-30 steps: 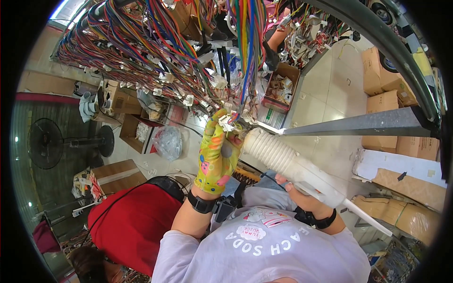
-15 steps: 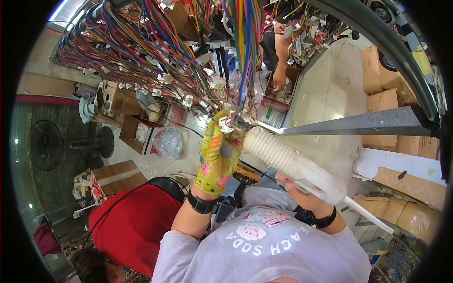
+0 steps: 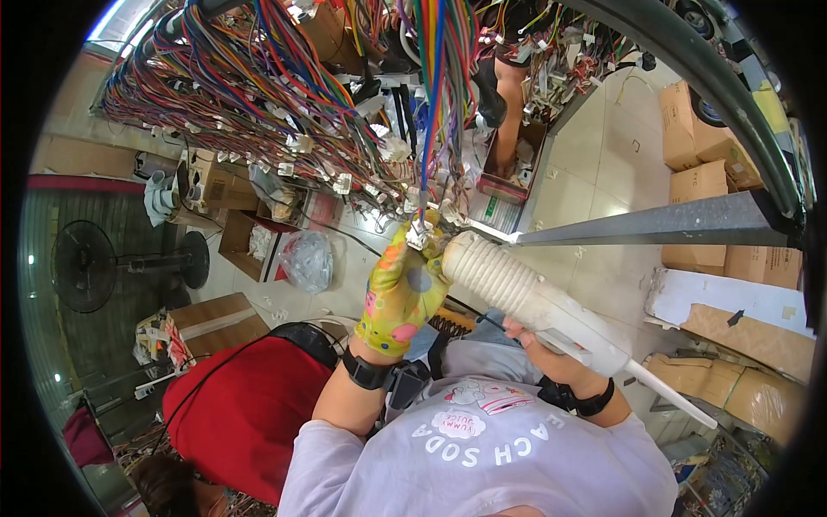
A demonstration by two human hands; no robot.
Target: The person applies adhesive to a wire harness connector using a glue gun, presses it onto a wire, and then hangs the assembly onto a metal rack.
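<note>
head view is showing the gloved left hand (image 3: 401, 293) pinching a white connector (image 3: 419, 234) just below the hanging wire bundle (image 3: 435, 95), while the right hand (image 3: 551, 353) is gripping a ribbed white tube (image 3: 517, 289) beside the connector, steadying it.

Hemmed in above the white ribbed tube (image 3: 508, 284) by a dense curtain of coloured wires (image 3: 284, 95) and dangling white connectors (image 3: 392, 151). Blocked right of the tube by a grey metal bar (image 3: 663, 224). Open only left of the tube, over bare floor (image 3: 345, 284) beside a clear plastic bag (image 3: 306, 258).
</note>
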